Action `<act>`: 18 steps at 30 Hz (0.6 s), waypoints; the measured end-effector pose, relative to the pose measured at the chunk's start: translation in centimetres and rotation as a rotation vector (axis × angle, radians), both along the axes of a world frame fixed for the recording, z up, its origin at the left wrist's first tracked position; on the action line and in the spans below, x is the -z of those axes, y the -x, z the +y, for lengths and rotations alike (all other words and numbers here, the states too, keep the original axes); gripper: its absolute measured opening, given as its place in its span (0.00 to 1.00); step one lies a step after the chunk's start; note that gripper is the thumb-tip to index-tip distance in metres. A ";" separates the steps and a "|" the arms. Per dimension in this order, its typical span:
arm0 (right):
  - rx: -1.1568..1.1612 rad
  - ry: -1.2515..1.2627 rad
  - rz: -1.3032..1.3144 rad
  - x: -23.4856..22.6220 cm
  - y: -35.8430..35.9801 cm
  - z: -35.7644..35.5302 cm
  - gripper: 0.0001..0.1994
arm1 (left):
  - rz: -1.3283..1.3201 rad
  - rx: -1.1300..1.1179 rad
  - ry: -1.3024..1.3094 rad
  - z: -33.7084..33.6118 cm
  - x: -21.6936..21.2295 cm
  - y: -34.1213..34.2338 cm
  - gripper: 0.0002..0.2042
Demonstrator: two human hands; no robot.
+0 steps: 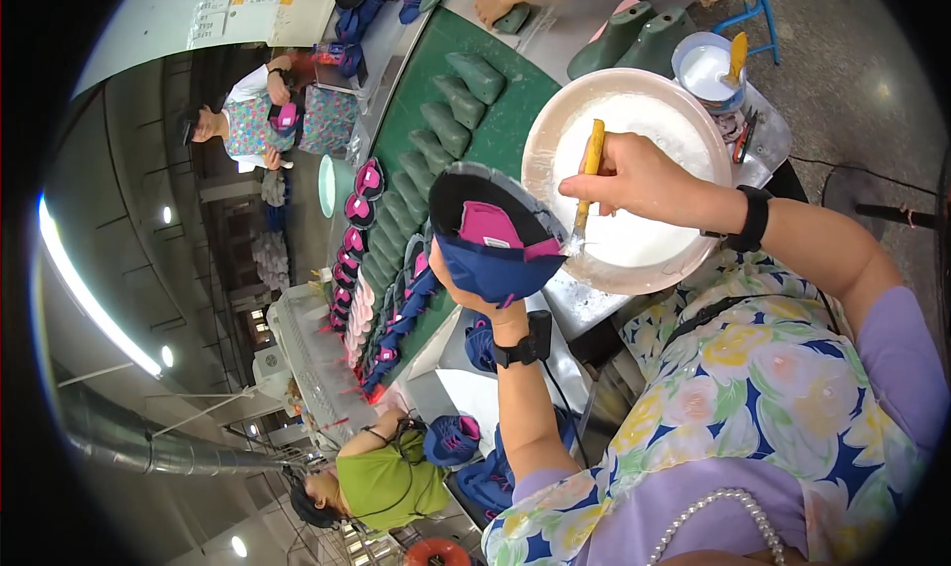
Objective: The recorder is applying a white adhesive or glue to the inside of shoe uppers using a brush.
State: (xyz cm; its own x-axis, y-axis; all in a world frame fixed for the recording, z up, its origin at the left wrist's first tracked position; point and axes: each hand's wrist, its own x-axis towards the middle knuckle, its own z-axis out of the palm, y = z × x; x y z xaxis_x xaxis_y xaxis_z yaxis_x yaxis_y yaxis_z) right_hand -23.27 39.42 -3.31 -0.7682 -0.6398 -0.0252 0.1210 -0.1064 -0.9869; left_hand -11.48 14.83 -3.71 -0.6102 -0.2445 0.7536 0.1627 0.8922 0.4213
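My left hand (464, 281) is closed around a navy shoe upper (505, 267) with a black lining and a pink tongue, holding it up with its opening facing me. Between the fingers and thumb of my right hand (639, 180) is a brush (591, 165) with a yellow handle. Its white-coated bristles point down at the upper's edge and seem to touch it. Just behind and below the brush sits a wide pale pink basin (540, 135) of white liquid. My left fingers are mostly hidden behind the upper.
Dark green shoe lasts (477, 77) and several uppers (369, 180) line a green belt (530, 101). A small tub (688, 53) with another brush (736, 56) stands beyond the basin. Co-workers are at the left (263, 120), below (391, 477) and at the top, where a hand (492, 6) holds a last.
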 end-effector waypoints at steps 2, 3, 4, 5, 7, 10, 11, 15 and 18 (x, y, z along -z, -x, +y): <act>0.008 0.057 0.001 -0.2 0.0 0.5 0.15 | -0.036 -0.044 -0.024 -1.2 -0.8 -0.6 0.27; 0.045 0.061 0.119 0.2 0.4 0.7 0.14 | -0.235 0.135 -0.456 -2.1 -1.2 -1.4 0.25; 0.082 0.065 0.236 0.3 0.9 1.0 0.13 | -0.431 0.314 -0.888 -2.7 -1.6 -1.9 0.24; 0.095 0.051 0.339 0.4 1.4 1.2 0.10 | -0.518 0.266 -1.278 -2.9 -2.0 -1.8 0.23; 0.060 0.060 0.385 0.0 1.8 1.6 0.09 | -0.532 0.371 -1.412 -3.6 0.3 -4.6 0.22; 0.047 0.127 0.492 -0.3 1.3 1.3 0.09 | -0.560 0.480 -1.540 -2.9 2.1 -4.5 0.22; 0.064 0.254 0.623 0.0 1.1 0.7 0.10 | -0.571 0.478 -1.534 -2.2 2.6 -4.4 0.22; 0.038 0.563 0.936 -0.4 0.0 -2.0 0.10 | -0.605 0.485 -1.500 1.2 4.7 -5.3 0.23; -0.041 0.599 1.056 -0.6 0.3 -2.9 0.10 | -0.608 0.483 -1.466 2.2 5.5 -4.7 0.23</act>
